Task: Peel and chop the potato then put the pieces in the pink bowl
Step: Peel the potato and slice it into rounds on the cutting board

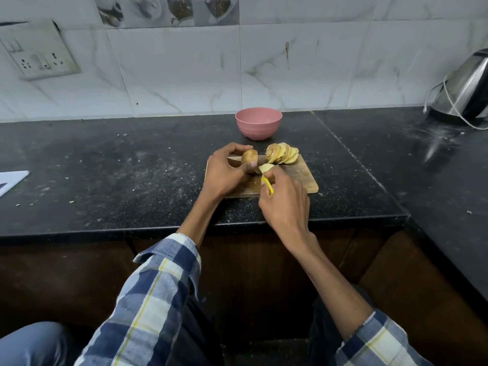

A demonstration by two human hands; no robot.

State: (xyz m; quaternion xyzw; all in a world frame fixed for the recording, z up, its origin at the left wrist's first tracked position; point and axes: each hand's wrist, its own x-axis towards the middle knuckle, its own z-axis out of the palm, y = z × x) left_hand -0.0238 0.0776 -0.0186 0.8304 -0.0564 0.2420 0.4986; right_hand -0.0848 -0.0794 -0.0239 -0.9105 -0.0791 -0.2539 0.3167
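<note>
On the wooden board (303,178), the left hand (224,173) grips a potato end (249,156). The right hand (285,199) holds a yellow-handled knife (268,184) beside it. Slices (282,153) fan across the board's far edge, pink bowl (258,123) just beyond

- The yellow-handled knife (268,185): handle mostly hidden inside the right hand (284,199); blade partly hidden behind the left hand (227,173).
- The kettle (467,91), at two o'clock, is cut off by the right edge.
- A white object (12,180), at nine o'clock, is cut off; unidentifiable.
</note>
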